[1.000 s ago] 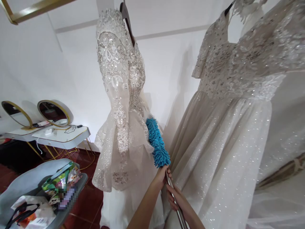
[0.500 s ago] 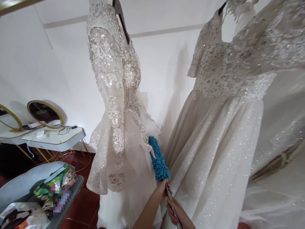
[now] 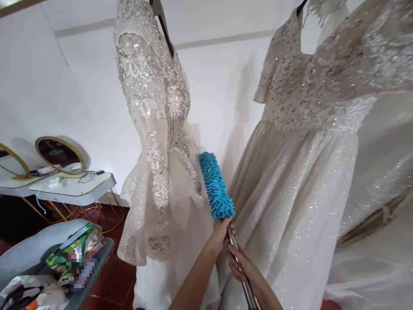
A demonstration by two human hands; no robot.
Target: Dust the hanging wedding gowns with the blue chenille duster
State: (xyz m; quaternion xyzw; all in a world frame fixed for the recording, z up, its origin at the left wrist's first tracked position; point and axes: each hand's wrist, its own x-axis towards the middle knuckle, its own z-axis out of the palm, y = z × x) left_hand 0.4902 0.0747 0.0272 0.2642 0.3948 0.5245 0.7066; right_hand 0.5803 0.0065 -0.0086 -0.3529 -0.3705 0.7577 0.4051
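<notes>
A duster (image 3: 217, 187) with a fluffy blue head and a metal handle points up and away between two hanging gowns. My left hand (image 3: 223, 229) grips the handle just beneath the blue head. Lower on the same handle, my right hand (image 3: 237, 261) is wrapped around the metal tube. To the left hangs a beaded long-sleeved white gown (image 3: 174, 206), its skirt beside the duster head; whether they touch I cannot tell. A sparkling white gown (image 3: 290, 185) with short sleeves hangs on the right, close to my right hand.
A white wall (image 3: 219, 86) stands behind the gowns. At the left are a dressing table (image 3: 80, 185) with a round mirror (image 3: 60, 154) and a grey chair (image 3: 106, 254) carrying bags. More white fabric (image 3: 380, 271) hangs at the far right above a red tiled floor (image 3: 112, 280).
Both hands have lifted the duster upward and slightly right. Its blue head, partly behind the left gown's fabric before, now shows fully in front.
</notes>
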